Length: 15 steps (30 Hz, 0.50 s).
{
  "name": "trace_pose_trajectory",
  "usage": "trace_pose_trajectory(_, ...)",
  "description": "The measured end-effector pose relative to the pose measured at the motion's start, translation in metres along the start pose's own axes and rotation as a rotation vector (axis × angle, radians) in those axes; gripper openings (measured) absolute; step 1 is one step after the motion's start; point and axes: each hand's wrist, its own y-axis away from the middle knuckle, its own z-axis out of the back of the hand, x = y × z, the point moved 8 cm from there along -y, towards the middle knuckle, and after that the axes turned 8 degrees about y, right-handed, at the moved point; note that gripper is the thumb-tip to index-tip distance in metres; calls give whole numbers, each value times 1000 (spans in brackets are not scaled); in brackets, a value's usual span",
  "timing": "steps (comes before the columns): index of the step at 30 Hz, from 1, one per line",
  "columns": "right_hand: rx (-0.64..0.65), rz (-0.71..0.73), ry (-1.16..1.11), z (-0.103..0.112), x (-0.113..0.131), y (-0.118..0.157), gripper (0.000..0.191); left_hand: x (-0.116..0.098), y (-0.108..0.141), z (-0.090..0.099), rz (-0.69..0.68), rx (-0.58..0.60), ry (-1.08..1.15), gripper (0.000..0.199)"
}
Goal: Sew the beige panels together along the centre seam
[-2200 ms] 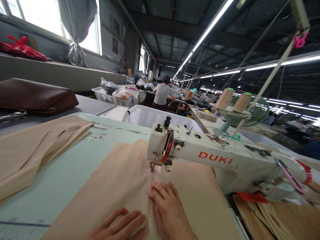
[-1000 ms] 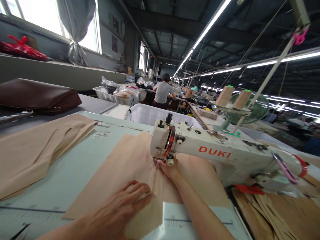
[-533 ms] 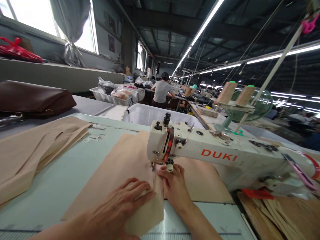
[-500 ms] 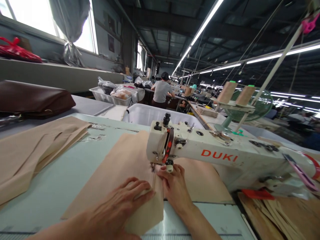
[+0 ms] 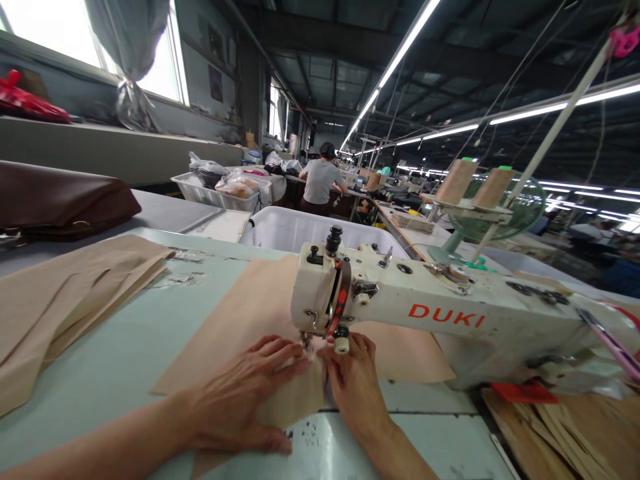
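Observation:
A beige fabric panel (image 5: 225, 327) lies under the needle end of the white sewing machine (image 5: 380, 293), and part of it shows beyond the machine arm on the right. My left hand (image 5: 245, 387) rests flat on the panel just left of the presser foot (image 5: 306, 340), fingers stretched forward and thumb spread towards me. Close to the foot on its right, my right hand (image 5: 355, 373) has its fingers bent and pinched on the panel's edge. The machine head partly hides those fingertips.
Folded beige pieces (image 5: 75, 293) lie on the left of the table, before a dark brown bag (image 5: 60, 200). A white bin (image 5: 320, 227) stands behind the machine. Thread cones (image 5: 456, 181) rise at the right; beige strips (image 5: 555, 427) lie below. A co-worker (image 5: 321, 177) sits farther back.
The panel has slid away from me under the presser foot, its near edge now farther forward. My left hand has moved forward with it; my right hand stays beside the foot.

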Motion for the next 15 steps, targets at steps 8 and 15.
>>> trace_pose_trajectory(8,-27,-10,27,-3,-1,1,32,2,-5,-3,4,-43,28,84)
trace_pose_trajectory(15,-23,-33,48,-4,-1,0,28,12,-5,-6,-12,-88,-65,88)
